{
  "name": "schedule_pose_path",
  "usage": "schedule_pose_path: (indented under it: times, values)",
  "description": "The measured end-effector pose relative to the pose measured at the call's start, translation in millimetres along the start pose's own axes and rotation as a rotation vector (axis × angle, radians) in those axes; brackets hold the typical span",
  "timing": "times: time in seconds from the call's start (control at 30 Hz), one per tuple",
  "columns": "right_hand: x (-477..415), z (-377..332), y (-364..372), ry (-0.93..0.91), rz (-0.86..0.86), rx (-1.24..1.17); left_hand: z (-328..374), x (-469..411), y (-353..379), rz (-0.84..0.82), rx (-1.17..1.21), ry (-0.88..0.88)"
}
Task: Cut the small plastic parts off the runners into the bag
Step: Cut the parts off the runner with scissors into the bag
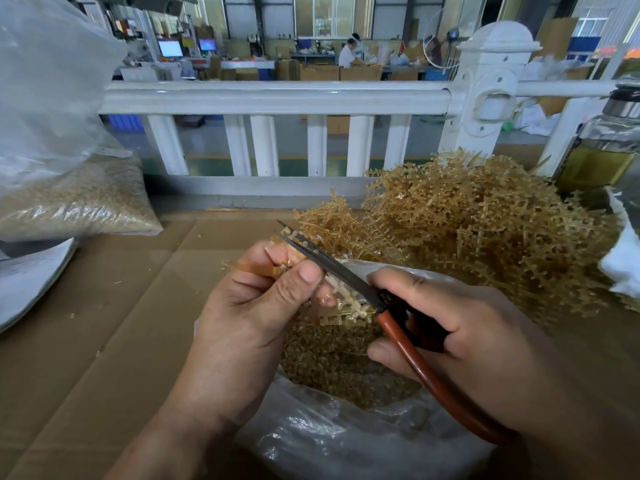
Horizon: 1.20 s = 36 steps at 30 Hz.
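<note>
Pinching the runner (258, 269) in the left hand (249, 306), long axis running 10 to 4 o'clock above the bag (329, 445). Gripping the scissors (329, 263) in the right hand (467, 334) at 3 o'clock, blades slightly parted, lying alongside the runner, pointing toward 10.

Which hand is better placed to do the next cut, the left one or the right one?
The right hand. It holds the scissors, whose blades are slightly open at the runner. The left hand pinches that runner above the open bag, so it should probably only steady it.
</note>
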State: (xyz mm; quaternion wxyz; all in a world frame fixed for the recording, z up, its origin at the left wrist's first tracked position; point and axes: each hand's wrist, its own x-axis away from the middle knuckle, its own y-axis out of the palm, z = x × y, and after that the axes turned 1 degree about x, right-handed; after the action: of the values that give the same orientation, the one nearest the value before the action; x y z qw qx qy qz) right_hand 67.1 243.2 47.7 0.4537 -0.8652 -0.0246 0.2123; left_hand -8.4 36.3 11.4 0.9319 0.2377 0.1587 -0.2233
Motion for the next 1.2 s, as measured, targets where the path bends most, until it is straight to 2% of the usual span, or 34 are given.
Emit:
schedule_pose_path:
  times: [1.2]
  values:
    - [-0.4,-5.6,-4.9,0.042,-0.039,-0.017,-0.4,-0.4,1.9,0.020,0.002,-0.015]
